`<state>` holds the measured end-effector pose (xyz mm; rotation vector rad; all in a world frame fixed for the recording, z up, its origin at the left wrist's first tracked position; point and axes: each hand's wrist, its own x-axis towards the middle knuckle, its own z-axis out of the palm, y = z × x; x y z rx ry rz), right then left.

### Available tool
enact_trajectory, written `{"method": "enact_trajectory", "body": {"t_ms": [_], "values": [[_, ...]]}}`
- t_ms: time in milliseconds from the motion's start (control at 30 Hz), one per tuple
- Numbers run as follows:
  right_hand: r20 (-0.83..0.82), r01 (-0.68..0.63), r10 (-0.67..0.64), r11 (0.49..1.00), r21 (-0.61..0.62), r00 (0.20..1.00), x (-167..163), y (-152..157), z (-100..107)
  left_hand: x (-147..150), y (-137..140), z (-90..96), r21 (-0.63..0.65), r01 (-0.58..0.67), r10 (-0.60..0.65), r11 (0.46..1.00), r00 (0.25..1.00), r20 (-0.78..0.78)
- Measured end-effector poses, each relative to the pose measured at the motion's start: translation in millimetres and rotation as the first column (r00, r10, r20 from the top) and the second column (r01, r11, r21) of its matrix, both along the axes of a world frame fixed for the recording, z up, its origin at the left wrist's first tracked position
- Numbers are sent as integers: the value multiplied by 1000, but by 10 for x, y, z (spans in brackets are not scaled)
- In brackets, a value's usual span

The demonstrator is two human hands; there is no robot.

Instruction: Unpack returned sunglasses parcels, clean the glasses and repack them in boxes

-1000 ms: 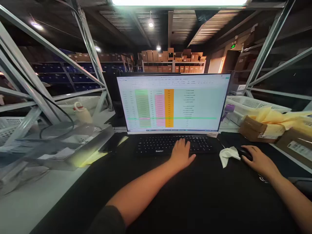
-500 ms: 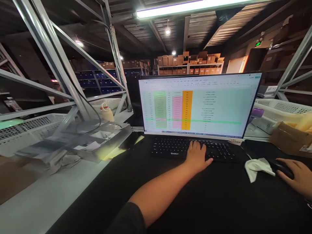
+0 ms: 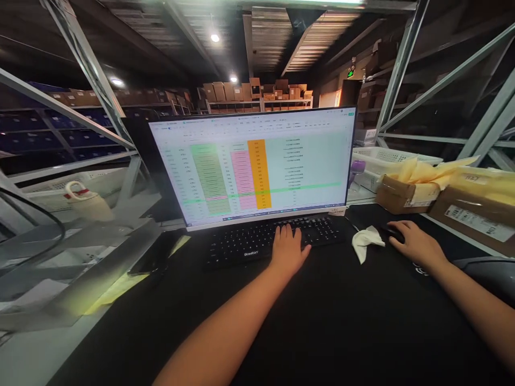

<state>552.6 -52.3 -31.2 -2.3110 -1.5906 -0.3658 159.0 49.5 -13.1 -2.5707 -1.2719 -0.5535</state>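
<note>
My left hand (image 3: 288, 251) rests on the black keyboard (image 3: 235, 242), fingers stretched over the keys right of its middle and thumb held out to the side. On the right, my right hand (image 3: 419, 245) is curved over a dark computer mouse (image 3: 394, 232), which it partly covers. A crumpled white tissue (image 3: 367, 241) lies between the keyboard and the mouse. Behind the keyboard stands a monitor (image 3: 314, 174) showing a spreadsheet with green, pink and orange columns and one bright green row. The cell text is too small to read.
A grey box (image 3: 76, 284) with papers sits at the left beside a cream bottle (image 3: 90, 202). Cardboard boxes (image 3: 388, 197) with yellow envelopes and a white plastic basket (image 3: 406, 155) stand at the right. Metal frame bars (image 3: 402, 64) rise on both sides.
My view has turned to the right, so the monitor and both hands appear farther left. More of the right forearm and the boxes shows. Both hands keep their places on keyboard and mouse.
</note>
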Motion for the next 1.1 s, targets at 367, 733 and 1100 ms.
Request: {"method": "enact_trajectory", "body": {"t_ms": [367,733,1100], "values": [[27,-60,59,997,50,998,97,50,-107,-10,-37,9,39,-8,9,999,1000,-9],[39,-31,30,999,24,999,36,19,-34,6,-19,16,34,-27,27,999,1000,-14],[29,-3,3,1000,-17,1000,22,-9,-28,7,-23,28,25,-31,31,999,999,-20]]}}
